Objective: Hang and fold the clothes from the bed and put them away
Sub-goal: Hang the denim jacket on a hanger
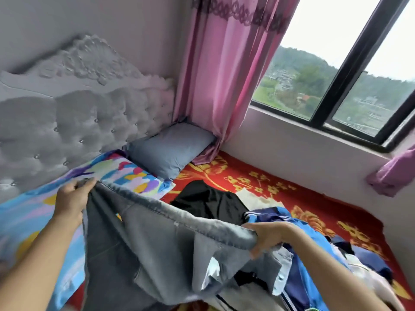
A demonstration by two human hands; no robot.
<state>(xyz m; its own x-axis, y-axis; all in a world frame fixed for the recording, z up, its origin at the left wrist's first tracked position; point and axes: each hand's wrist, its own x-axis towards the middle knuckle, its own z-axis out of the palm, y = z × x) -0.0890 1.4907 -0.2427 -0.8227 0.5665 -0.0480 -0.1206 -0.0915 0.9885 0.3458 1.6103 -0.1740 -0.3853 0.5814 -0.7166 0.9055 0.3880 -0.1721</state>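
Bed (314,196): left hand (71,202), right hand (267,237) grip jeans (146,254).

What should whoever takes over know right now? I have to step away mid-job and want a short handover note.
Left hand grips one end of the grey garment's top edge. Right hand grips the other end, so the cloth hangs spread between them above the bed.
A black garment lies on the red floral sheet. A blue and white pile of clothes sits at the right, partly under the right arm.
Done: no folded or hung item is in view.
Left: fold or hang the grey garment, then the black garment and the pile of clothes, and put everything away.
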